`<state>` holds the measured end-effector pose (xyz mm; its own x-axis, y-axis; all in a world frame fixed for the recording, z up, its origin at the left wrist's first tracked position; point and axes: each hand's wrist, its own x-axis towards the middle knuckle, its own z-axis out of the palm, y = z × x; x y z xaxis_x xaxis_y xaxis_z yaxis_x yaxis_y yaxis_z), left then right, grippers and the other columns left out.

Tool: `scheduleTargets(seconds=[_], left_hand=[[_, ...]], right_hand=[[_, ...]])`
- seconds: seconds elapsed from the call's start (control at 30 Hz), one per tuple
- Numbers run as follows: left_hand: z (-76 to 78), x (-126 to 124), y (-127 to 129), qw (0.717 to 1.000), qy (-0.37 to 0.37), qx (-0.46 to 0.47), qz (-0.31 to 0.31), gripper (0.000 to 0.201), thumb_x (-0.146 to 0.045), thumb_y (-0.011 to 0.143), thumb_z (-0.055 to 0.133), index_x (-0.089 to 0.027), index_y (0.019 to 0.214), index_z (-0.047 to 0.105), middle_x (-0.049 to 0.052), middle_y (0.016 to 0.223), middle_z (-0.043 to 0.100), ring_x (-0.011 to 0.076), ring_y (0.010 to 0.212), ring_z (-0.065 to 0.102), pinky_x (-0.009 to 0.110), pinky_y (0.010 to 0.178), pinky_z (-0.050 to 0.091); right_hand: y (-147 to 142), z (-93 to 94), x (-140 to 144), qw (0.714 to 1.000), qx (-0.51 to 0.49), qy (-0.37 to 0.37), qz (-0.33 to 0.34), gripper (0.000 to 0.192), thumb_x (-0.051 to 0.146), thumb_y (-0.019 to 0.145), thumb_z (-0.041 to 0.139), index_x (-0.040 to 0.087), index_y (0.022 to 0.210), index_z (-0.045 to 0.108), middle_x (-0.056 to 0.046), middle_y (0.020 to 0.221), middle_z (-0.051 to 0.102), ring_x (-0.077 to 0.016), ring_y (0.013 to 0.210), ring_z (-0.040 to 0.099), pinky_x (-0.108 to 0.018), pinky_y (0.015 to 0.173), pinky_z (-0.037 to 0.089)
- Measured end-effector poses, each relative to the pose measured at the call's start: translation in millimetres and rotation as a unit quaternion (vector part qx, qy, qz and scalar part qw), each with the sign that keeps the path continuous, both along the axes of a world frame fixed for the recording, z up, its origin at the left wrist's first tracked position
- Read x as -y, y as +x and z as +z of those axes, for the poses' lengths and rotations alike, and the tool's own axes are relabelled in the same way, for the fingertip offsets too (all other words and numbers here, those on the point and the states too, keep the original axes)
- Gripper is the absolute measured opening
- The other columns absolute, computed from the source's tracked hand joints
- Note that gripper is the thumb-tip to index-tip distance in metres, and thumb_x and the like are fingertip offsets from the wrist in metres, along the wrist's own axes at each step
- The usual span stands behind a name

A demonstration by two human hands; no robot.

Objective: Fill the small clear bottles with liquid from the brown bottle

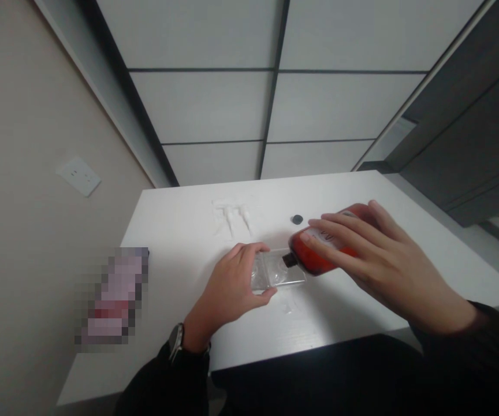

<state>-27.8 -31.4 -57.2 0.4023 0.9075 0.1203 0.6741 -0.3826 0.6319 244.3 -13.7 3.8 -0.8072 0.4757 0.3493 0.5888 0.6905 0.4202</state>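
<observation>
A red bottle (323,248) with a dark neck is tipped on its side, my right hand (375,254) wrapped over it. Its mouth points left, over a clear plastic case (290,276) on the table. My left hand (236,283) grips the left end of that case, thumb on the near edge and fingers on the far edge. Round shapes show inside the case. Whether liquid is flowing from the bottle I cannot tell. A small black cap (297,219) lies on the table just beyond the bottle.
Two white nozzle-tipped pieces (236,216) lie farther back on the white table (175,231). A small clear scrap (288,308) is near the case. At left lies a pixelated phone-like object (117,294). The wall with a socket (79,176) borders the left side; pale panels (215,104) stand behind.
</observation>
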Motion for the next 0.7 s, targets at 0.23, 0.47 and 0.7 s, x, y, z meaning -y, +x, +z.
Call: scheduleTargets(seconds=[0.23, 0.47, 0.7], left_hand=[[-0.2, 1, 0, 1.000, 0.001, 0.000, 0.004, 0.057, -0.025, 0.077, 0.082, -0.021, 0.126, 0.053, 0.010, 0.127, 0.066, 0.0307, 0.119, 0.062, 0.049, 0.105, 0.051], [-3.8, 1, 0, 1.000, 0.014, 0.013, 0.010, 0.057, -0.024, 0.077, 0.082, -0.023, 0.126, 0.052, 0.008, 0.126, 0.066, 0.0308, 0.119, 0.063, 0.051, 0.106, 0.051], [-8.1, 2, -2, 0.999, 0.050, 0.018, 0.011, 0.059, -0.025, 0.077, 0.083, -0.021, 0.128, 0.053, 0.009, 0.127, 0.065, 0.0291, 0.120, 0.063, 0.048, 0.107, 0.050]], right_hand=[[-5, 4.5, 0, 1.000, 0.007, -0.004, 0.002, 0.054, -0.002, 0.095, 0.048, 0.019, 0.145, 0.051, -0.015, 0.137, 0.069, -0.0320, 0.127, 0.064, -0.061, 0.114, 0.044], [-15, 13.7, 3, 1.000, 0.014, -0.004, -0.007, 0.054, -0.004, 0.092, 0.051, 0.021, 0.140, 0.054, -0.011, 0.135, 0.069, -0.0280, 0.126, 0.063, -0.058, 0.120, 0.037], [-21, 19.5, 7, 0.999, -0.005, -0.034, -0.020, 0.046, 0.002, 0.095, 0.052, 0.023, 0.135, 0.059, -0.010, 0.130, 0.070, -0.0263, 0.121, 0.064, -0.057, 0.122, 0.034]])
